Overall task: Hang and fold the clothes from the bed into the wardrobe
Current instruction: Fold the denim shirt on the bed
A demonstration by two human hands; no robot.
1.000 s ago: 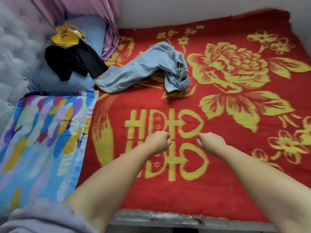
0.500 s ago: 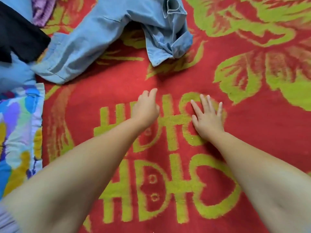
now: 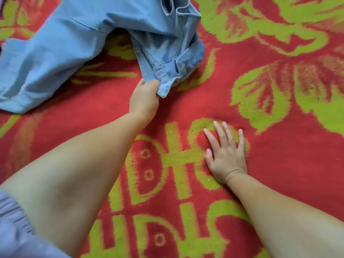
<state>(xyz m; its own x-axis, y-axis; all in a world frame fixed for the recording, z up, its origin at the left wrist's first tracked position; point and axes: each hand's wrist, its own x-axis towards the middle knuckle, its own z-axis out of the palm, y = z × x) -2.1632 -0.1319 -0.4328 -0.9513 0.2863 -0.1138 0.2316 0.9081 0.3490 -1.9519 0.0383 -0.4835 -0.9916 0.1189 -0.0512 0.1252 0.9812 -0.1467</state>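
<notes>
red blanket (image 3: 279,164) fills nearly the whole view, spread flat, surface fuzzy and short-piled. woven into it, yellow-green pattern: big leaf and flower shapes (image 3: 260,101) across the upper right, some petals shaded orange-red. blocky character motif (image 3: 178,157) with rounded loops and small ring dots runs through the centre and bottom. more yellow-green streaks (image 3: 104,74) at upper left, partly covered. lavender sleeve cuff (image 3: 16,231), gathered and elasticated, sits in the lower left corner. picture slightly blurred along the left edge.

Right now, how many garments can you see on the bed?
1: the jeans, top left on the red blanket, with the left hand pinching their waistband. Others may lie out of frame.
</notes>
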